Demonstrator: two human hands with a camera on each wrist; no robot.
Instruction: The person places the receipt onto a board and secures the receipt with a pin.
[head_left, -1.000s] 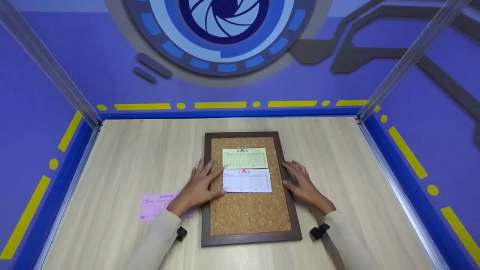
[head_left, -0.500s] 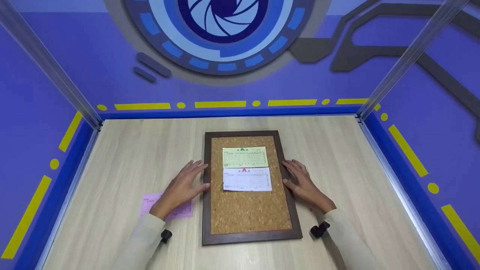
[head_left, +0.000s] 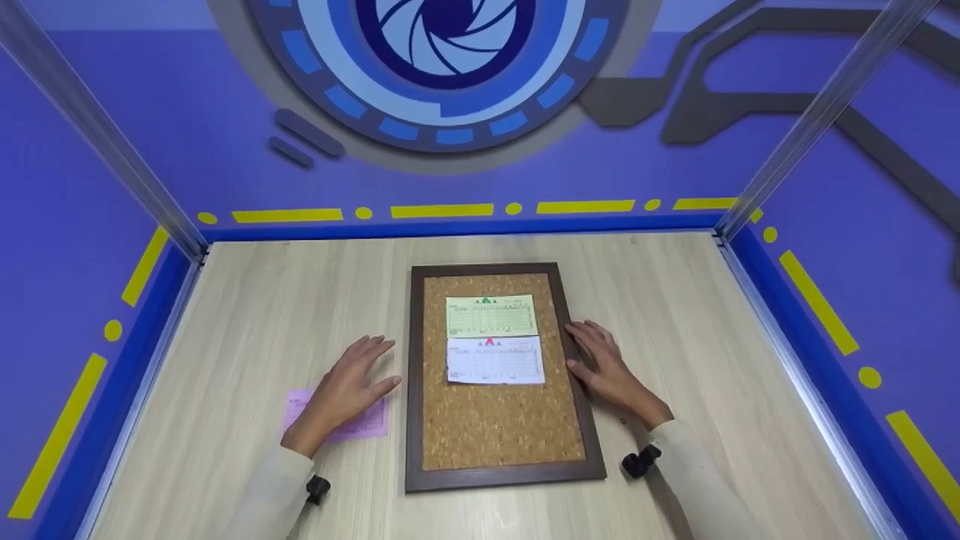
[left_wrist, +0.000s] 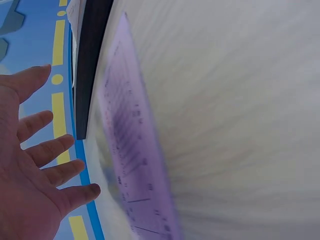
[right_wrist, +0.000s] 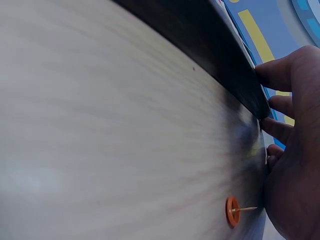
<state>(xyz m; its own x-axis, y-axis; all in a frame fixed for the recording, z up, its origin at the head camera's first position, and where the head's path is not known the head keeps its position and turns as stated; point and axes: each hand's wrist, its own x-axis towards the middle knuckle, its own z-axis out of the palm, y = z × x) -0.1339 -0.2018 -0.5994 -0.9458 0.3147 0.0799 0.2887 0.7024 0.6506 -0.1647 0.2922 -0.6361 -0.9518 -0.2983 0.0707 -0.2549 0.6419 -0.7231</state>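
Head view: cork board [head_left: 501,420], dark frame, flat at centre of wooden table [head_left: 675,300]; green slip [head_left: 492,316] and white slip [head_left: 496,361] pinned on it. Left hand [head_left: 345,390], fingers spread, over pink slip [head_left: 352,424]. Right hand [head_left: 607,371], fingers extended, against the board's right edge. Orange pushpin [right_wrist: 232,210] beside right palm.

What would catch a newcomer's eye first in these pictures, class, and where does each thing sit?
The framed cork board lies mid-table with a green slip pinned above a white slip. The right hand rests against its right frame edge; the left hand hovers open over a pink slip to the left. An orange pushpin lies on the table by the right hand.
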